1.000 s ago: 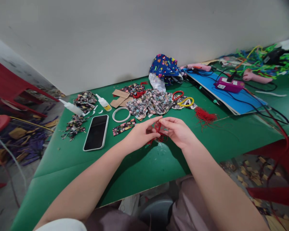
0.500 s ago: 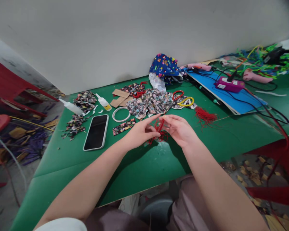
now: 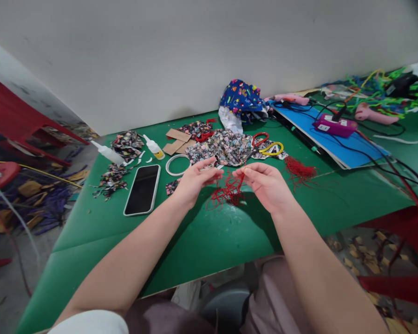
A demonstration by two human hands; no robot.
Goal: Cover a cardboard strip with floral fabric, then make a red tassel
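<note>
My right hand (image 3: 264,183) pinches a strand of red thread (image 3: 230,191) between thumb and fingertips. Loose, tangled loops of it hang down just over the green table (image 3: 216,250). To the left, my left hand (image 3: 200,178) has thumb and forefinger parted and nothing visible in its grip; its fingertips are close to the thread. Beyond both hands lies crumpled floral fabric (image 3: 223,147). Scissors (image 3: 264,144) with one red and one yellow handle rest on that cloth. A second bundle of red thread (image 3: 300,169) lies right of my right hand.
A phone (image 3: 142,190), two glue bottles (image 3: 154,147) (image 3: 107,152) and a white ring (image 3: 177,165) lie at left. Brown card pieces (image 3: 177,140) are behind. At right, a blue folder (image 3: 348,144) carries a purple box (image 3: 335,125) with cables; pink glue guns (image 3: 376,114) lie nearby.
My hands have moved apart, and the left one has let go of the red thread. The thread now spreads in loose loops below my right fingers. The view has shifted slightly.
</note>
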